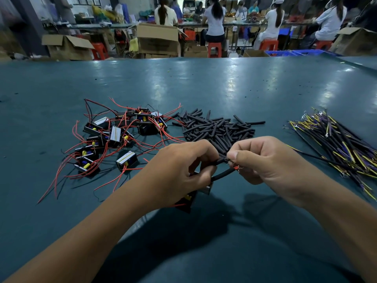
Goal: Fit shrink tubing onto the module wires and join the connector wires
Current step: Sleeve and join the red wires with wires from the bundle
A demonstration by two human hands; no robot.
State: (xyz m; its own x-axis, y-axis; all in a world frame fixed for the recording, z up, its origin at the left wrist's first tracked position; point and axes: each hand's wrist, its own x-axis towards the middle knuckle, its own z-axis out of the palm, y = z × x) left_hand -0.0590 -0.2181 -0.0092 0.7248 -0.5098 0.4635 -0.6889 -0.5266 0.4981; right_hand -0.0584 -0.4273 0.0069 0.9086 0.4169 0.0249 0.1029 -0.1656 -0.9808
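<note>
While modules [114, 137] with red wires lie scattered at the left of the green surface [204, 82], the left hand [179, 170] curls its fingers around two black tubing-covered wires [221, 176] of one module. The right hand [263, 160] pinches the wire ends, shrink tubing pieces [218, 127] heaped just behind, connector wires [336, 144] at right.

A factory assembly hall: a broad teal counter [204, 82] carries heaps of small modules [114, 135], cut shrink tubing [216, 127] and bundled connector wires [342, 144], while behind it workers [214, 19] sit on red stools [214, 49] among open cardboard cartons [157, 37].
</note>
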